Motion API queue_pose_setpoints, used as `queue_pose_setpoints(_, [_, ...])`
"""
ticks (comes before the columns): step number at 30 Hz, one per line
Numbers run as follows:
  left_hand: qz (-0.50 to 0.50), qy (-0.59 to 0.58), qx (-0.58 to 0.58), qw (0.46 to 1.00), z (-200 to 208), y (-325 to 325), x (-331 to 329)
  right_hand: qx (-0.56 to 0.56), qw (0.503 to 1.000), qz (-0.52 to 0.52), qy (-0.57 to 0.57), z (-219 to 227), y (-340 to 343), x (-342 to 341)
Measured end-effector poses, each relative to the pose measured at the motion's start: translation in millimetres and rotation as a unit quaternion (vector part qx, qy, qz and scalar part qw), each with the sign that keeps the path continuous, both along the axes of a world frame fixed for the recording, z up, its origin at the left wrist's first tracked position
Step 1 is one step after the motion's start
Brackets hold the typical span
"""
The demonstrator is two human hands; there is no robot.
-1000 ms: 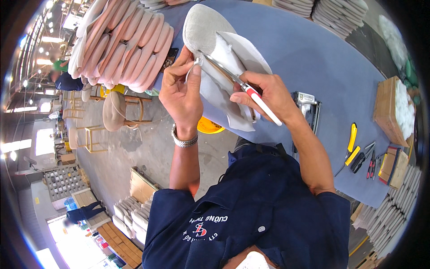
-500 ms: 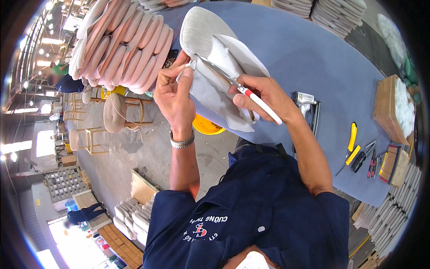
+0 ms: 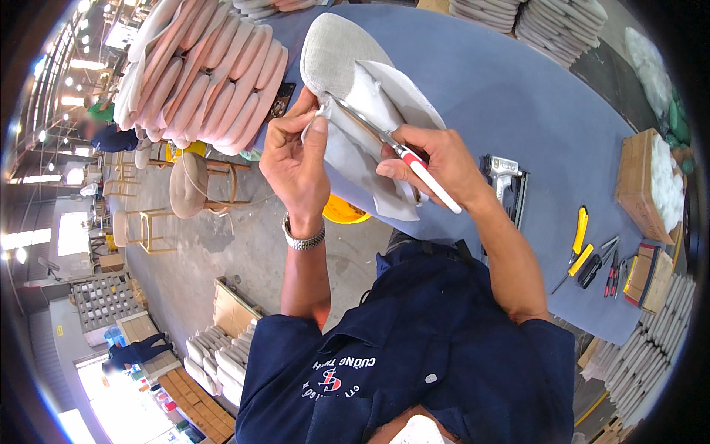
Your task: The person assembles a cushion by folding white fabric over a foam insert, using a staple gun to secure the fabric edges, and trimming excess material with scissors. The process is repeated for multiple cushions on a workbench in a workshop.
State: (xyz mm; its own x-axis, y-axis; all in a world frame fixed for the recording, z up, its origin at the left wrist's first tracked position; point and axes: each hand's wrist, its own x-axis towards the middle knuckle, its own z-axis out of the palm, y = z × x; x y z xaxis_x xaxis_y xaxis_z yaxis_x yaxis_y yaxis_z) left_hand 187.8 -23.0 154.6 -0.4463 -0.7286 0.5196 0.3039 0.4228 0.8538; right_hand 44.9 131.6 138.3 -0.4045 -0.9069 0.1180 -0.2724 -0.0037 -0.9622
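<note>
My right hand (image 3: pixel 436 163) is closed around the white and red handles of a pair of scissors (image 3: pixel 431 183). Their metal blades point up and left into the edge of a grey fabric cushion cover (image 3: pixel 344 52), close to my left fingers. My left hand (image 3: pixel 297 159) pinches a bit of the cover's edge between thumb and fingers. White padding (image 3: pixel 364 90) shows between the loose fabric flaps (image 3: pixel 403 92). The cover rests at the near left edge of the blue-grey table (image 3: pixel 510 96), its lower flap hanging toward me. Whether the blades are parted is hard to see.
To the left rises a tall stack of pinkish cushions (image 3: pixel 214 81). Right of my right arm lies a staple gun (image 3: pixel 504 174); farther right are yellow-handled tools (image 3: pixel 580 229) and a cardboard box (image 3: pixel 640 181) of white stuffing. A yellow bucket (image 3: pixel 344 212) stands below the table edge.
Both hands, the scissors and the cover have shifted only slightly. The left hand has moved a little to the right, and the scissor handles have tipped slightly. Both grips are kept.
</note>
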Motion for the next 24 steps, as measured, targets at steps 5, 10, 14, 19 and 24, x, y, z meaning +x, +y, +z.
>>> queue_pose_setpoints(5, [0.027,0.019,0.019,0.999,-1,-4,-4,0.0,0.999,0.027,-0.027,-10,-1,0])
queue_pose_setpoints(10, [0.079,0.022,-0.035,0.996,-3,-7,-1,-0.009,0.994,-0.023,0.103,-29,39,-2])
queue_pose_setpoints(14, [0.113,0.019,-0.169,0.979,-11,-17,-7,0.074,0.975,-0.211,-0.008,-88,129,-22])
queue_pose_setpoints(19, [0.179,-0.059,-0.228,0.955,-8,-20,2,0.303,0.868,-0.34,0.195,-190,247,-57])
queue_pose_setpoints(24, [0.168,-0.097,-0.264,0.945,5,-12,-11,0.533,0.759,-0.268,0.26,-216,325,-96])
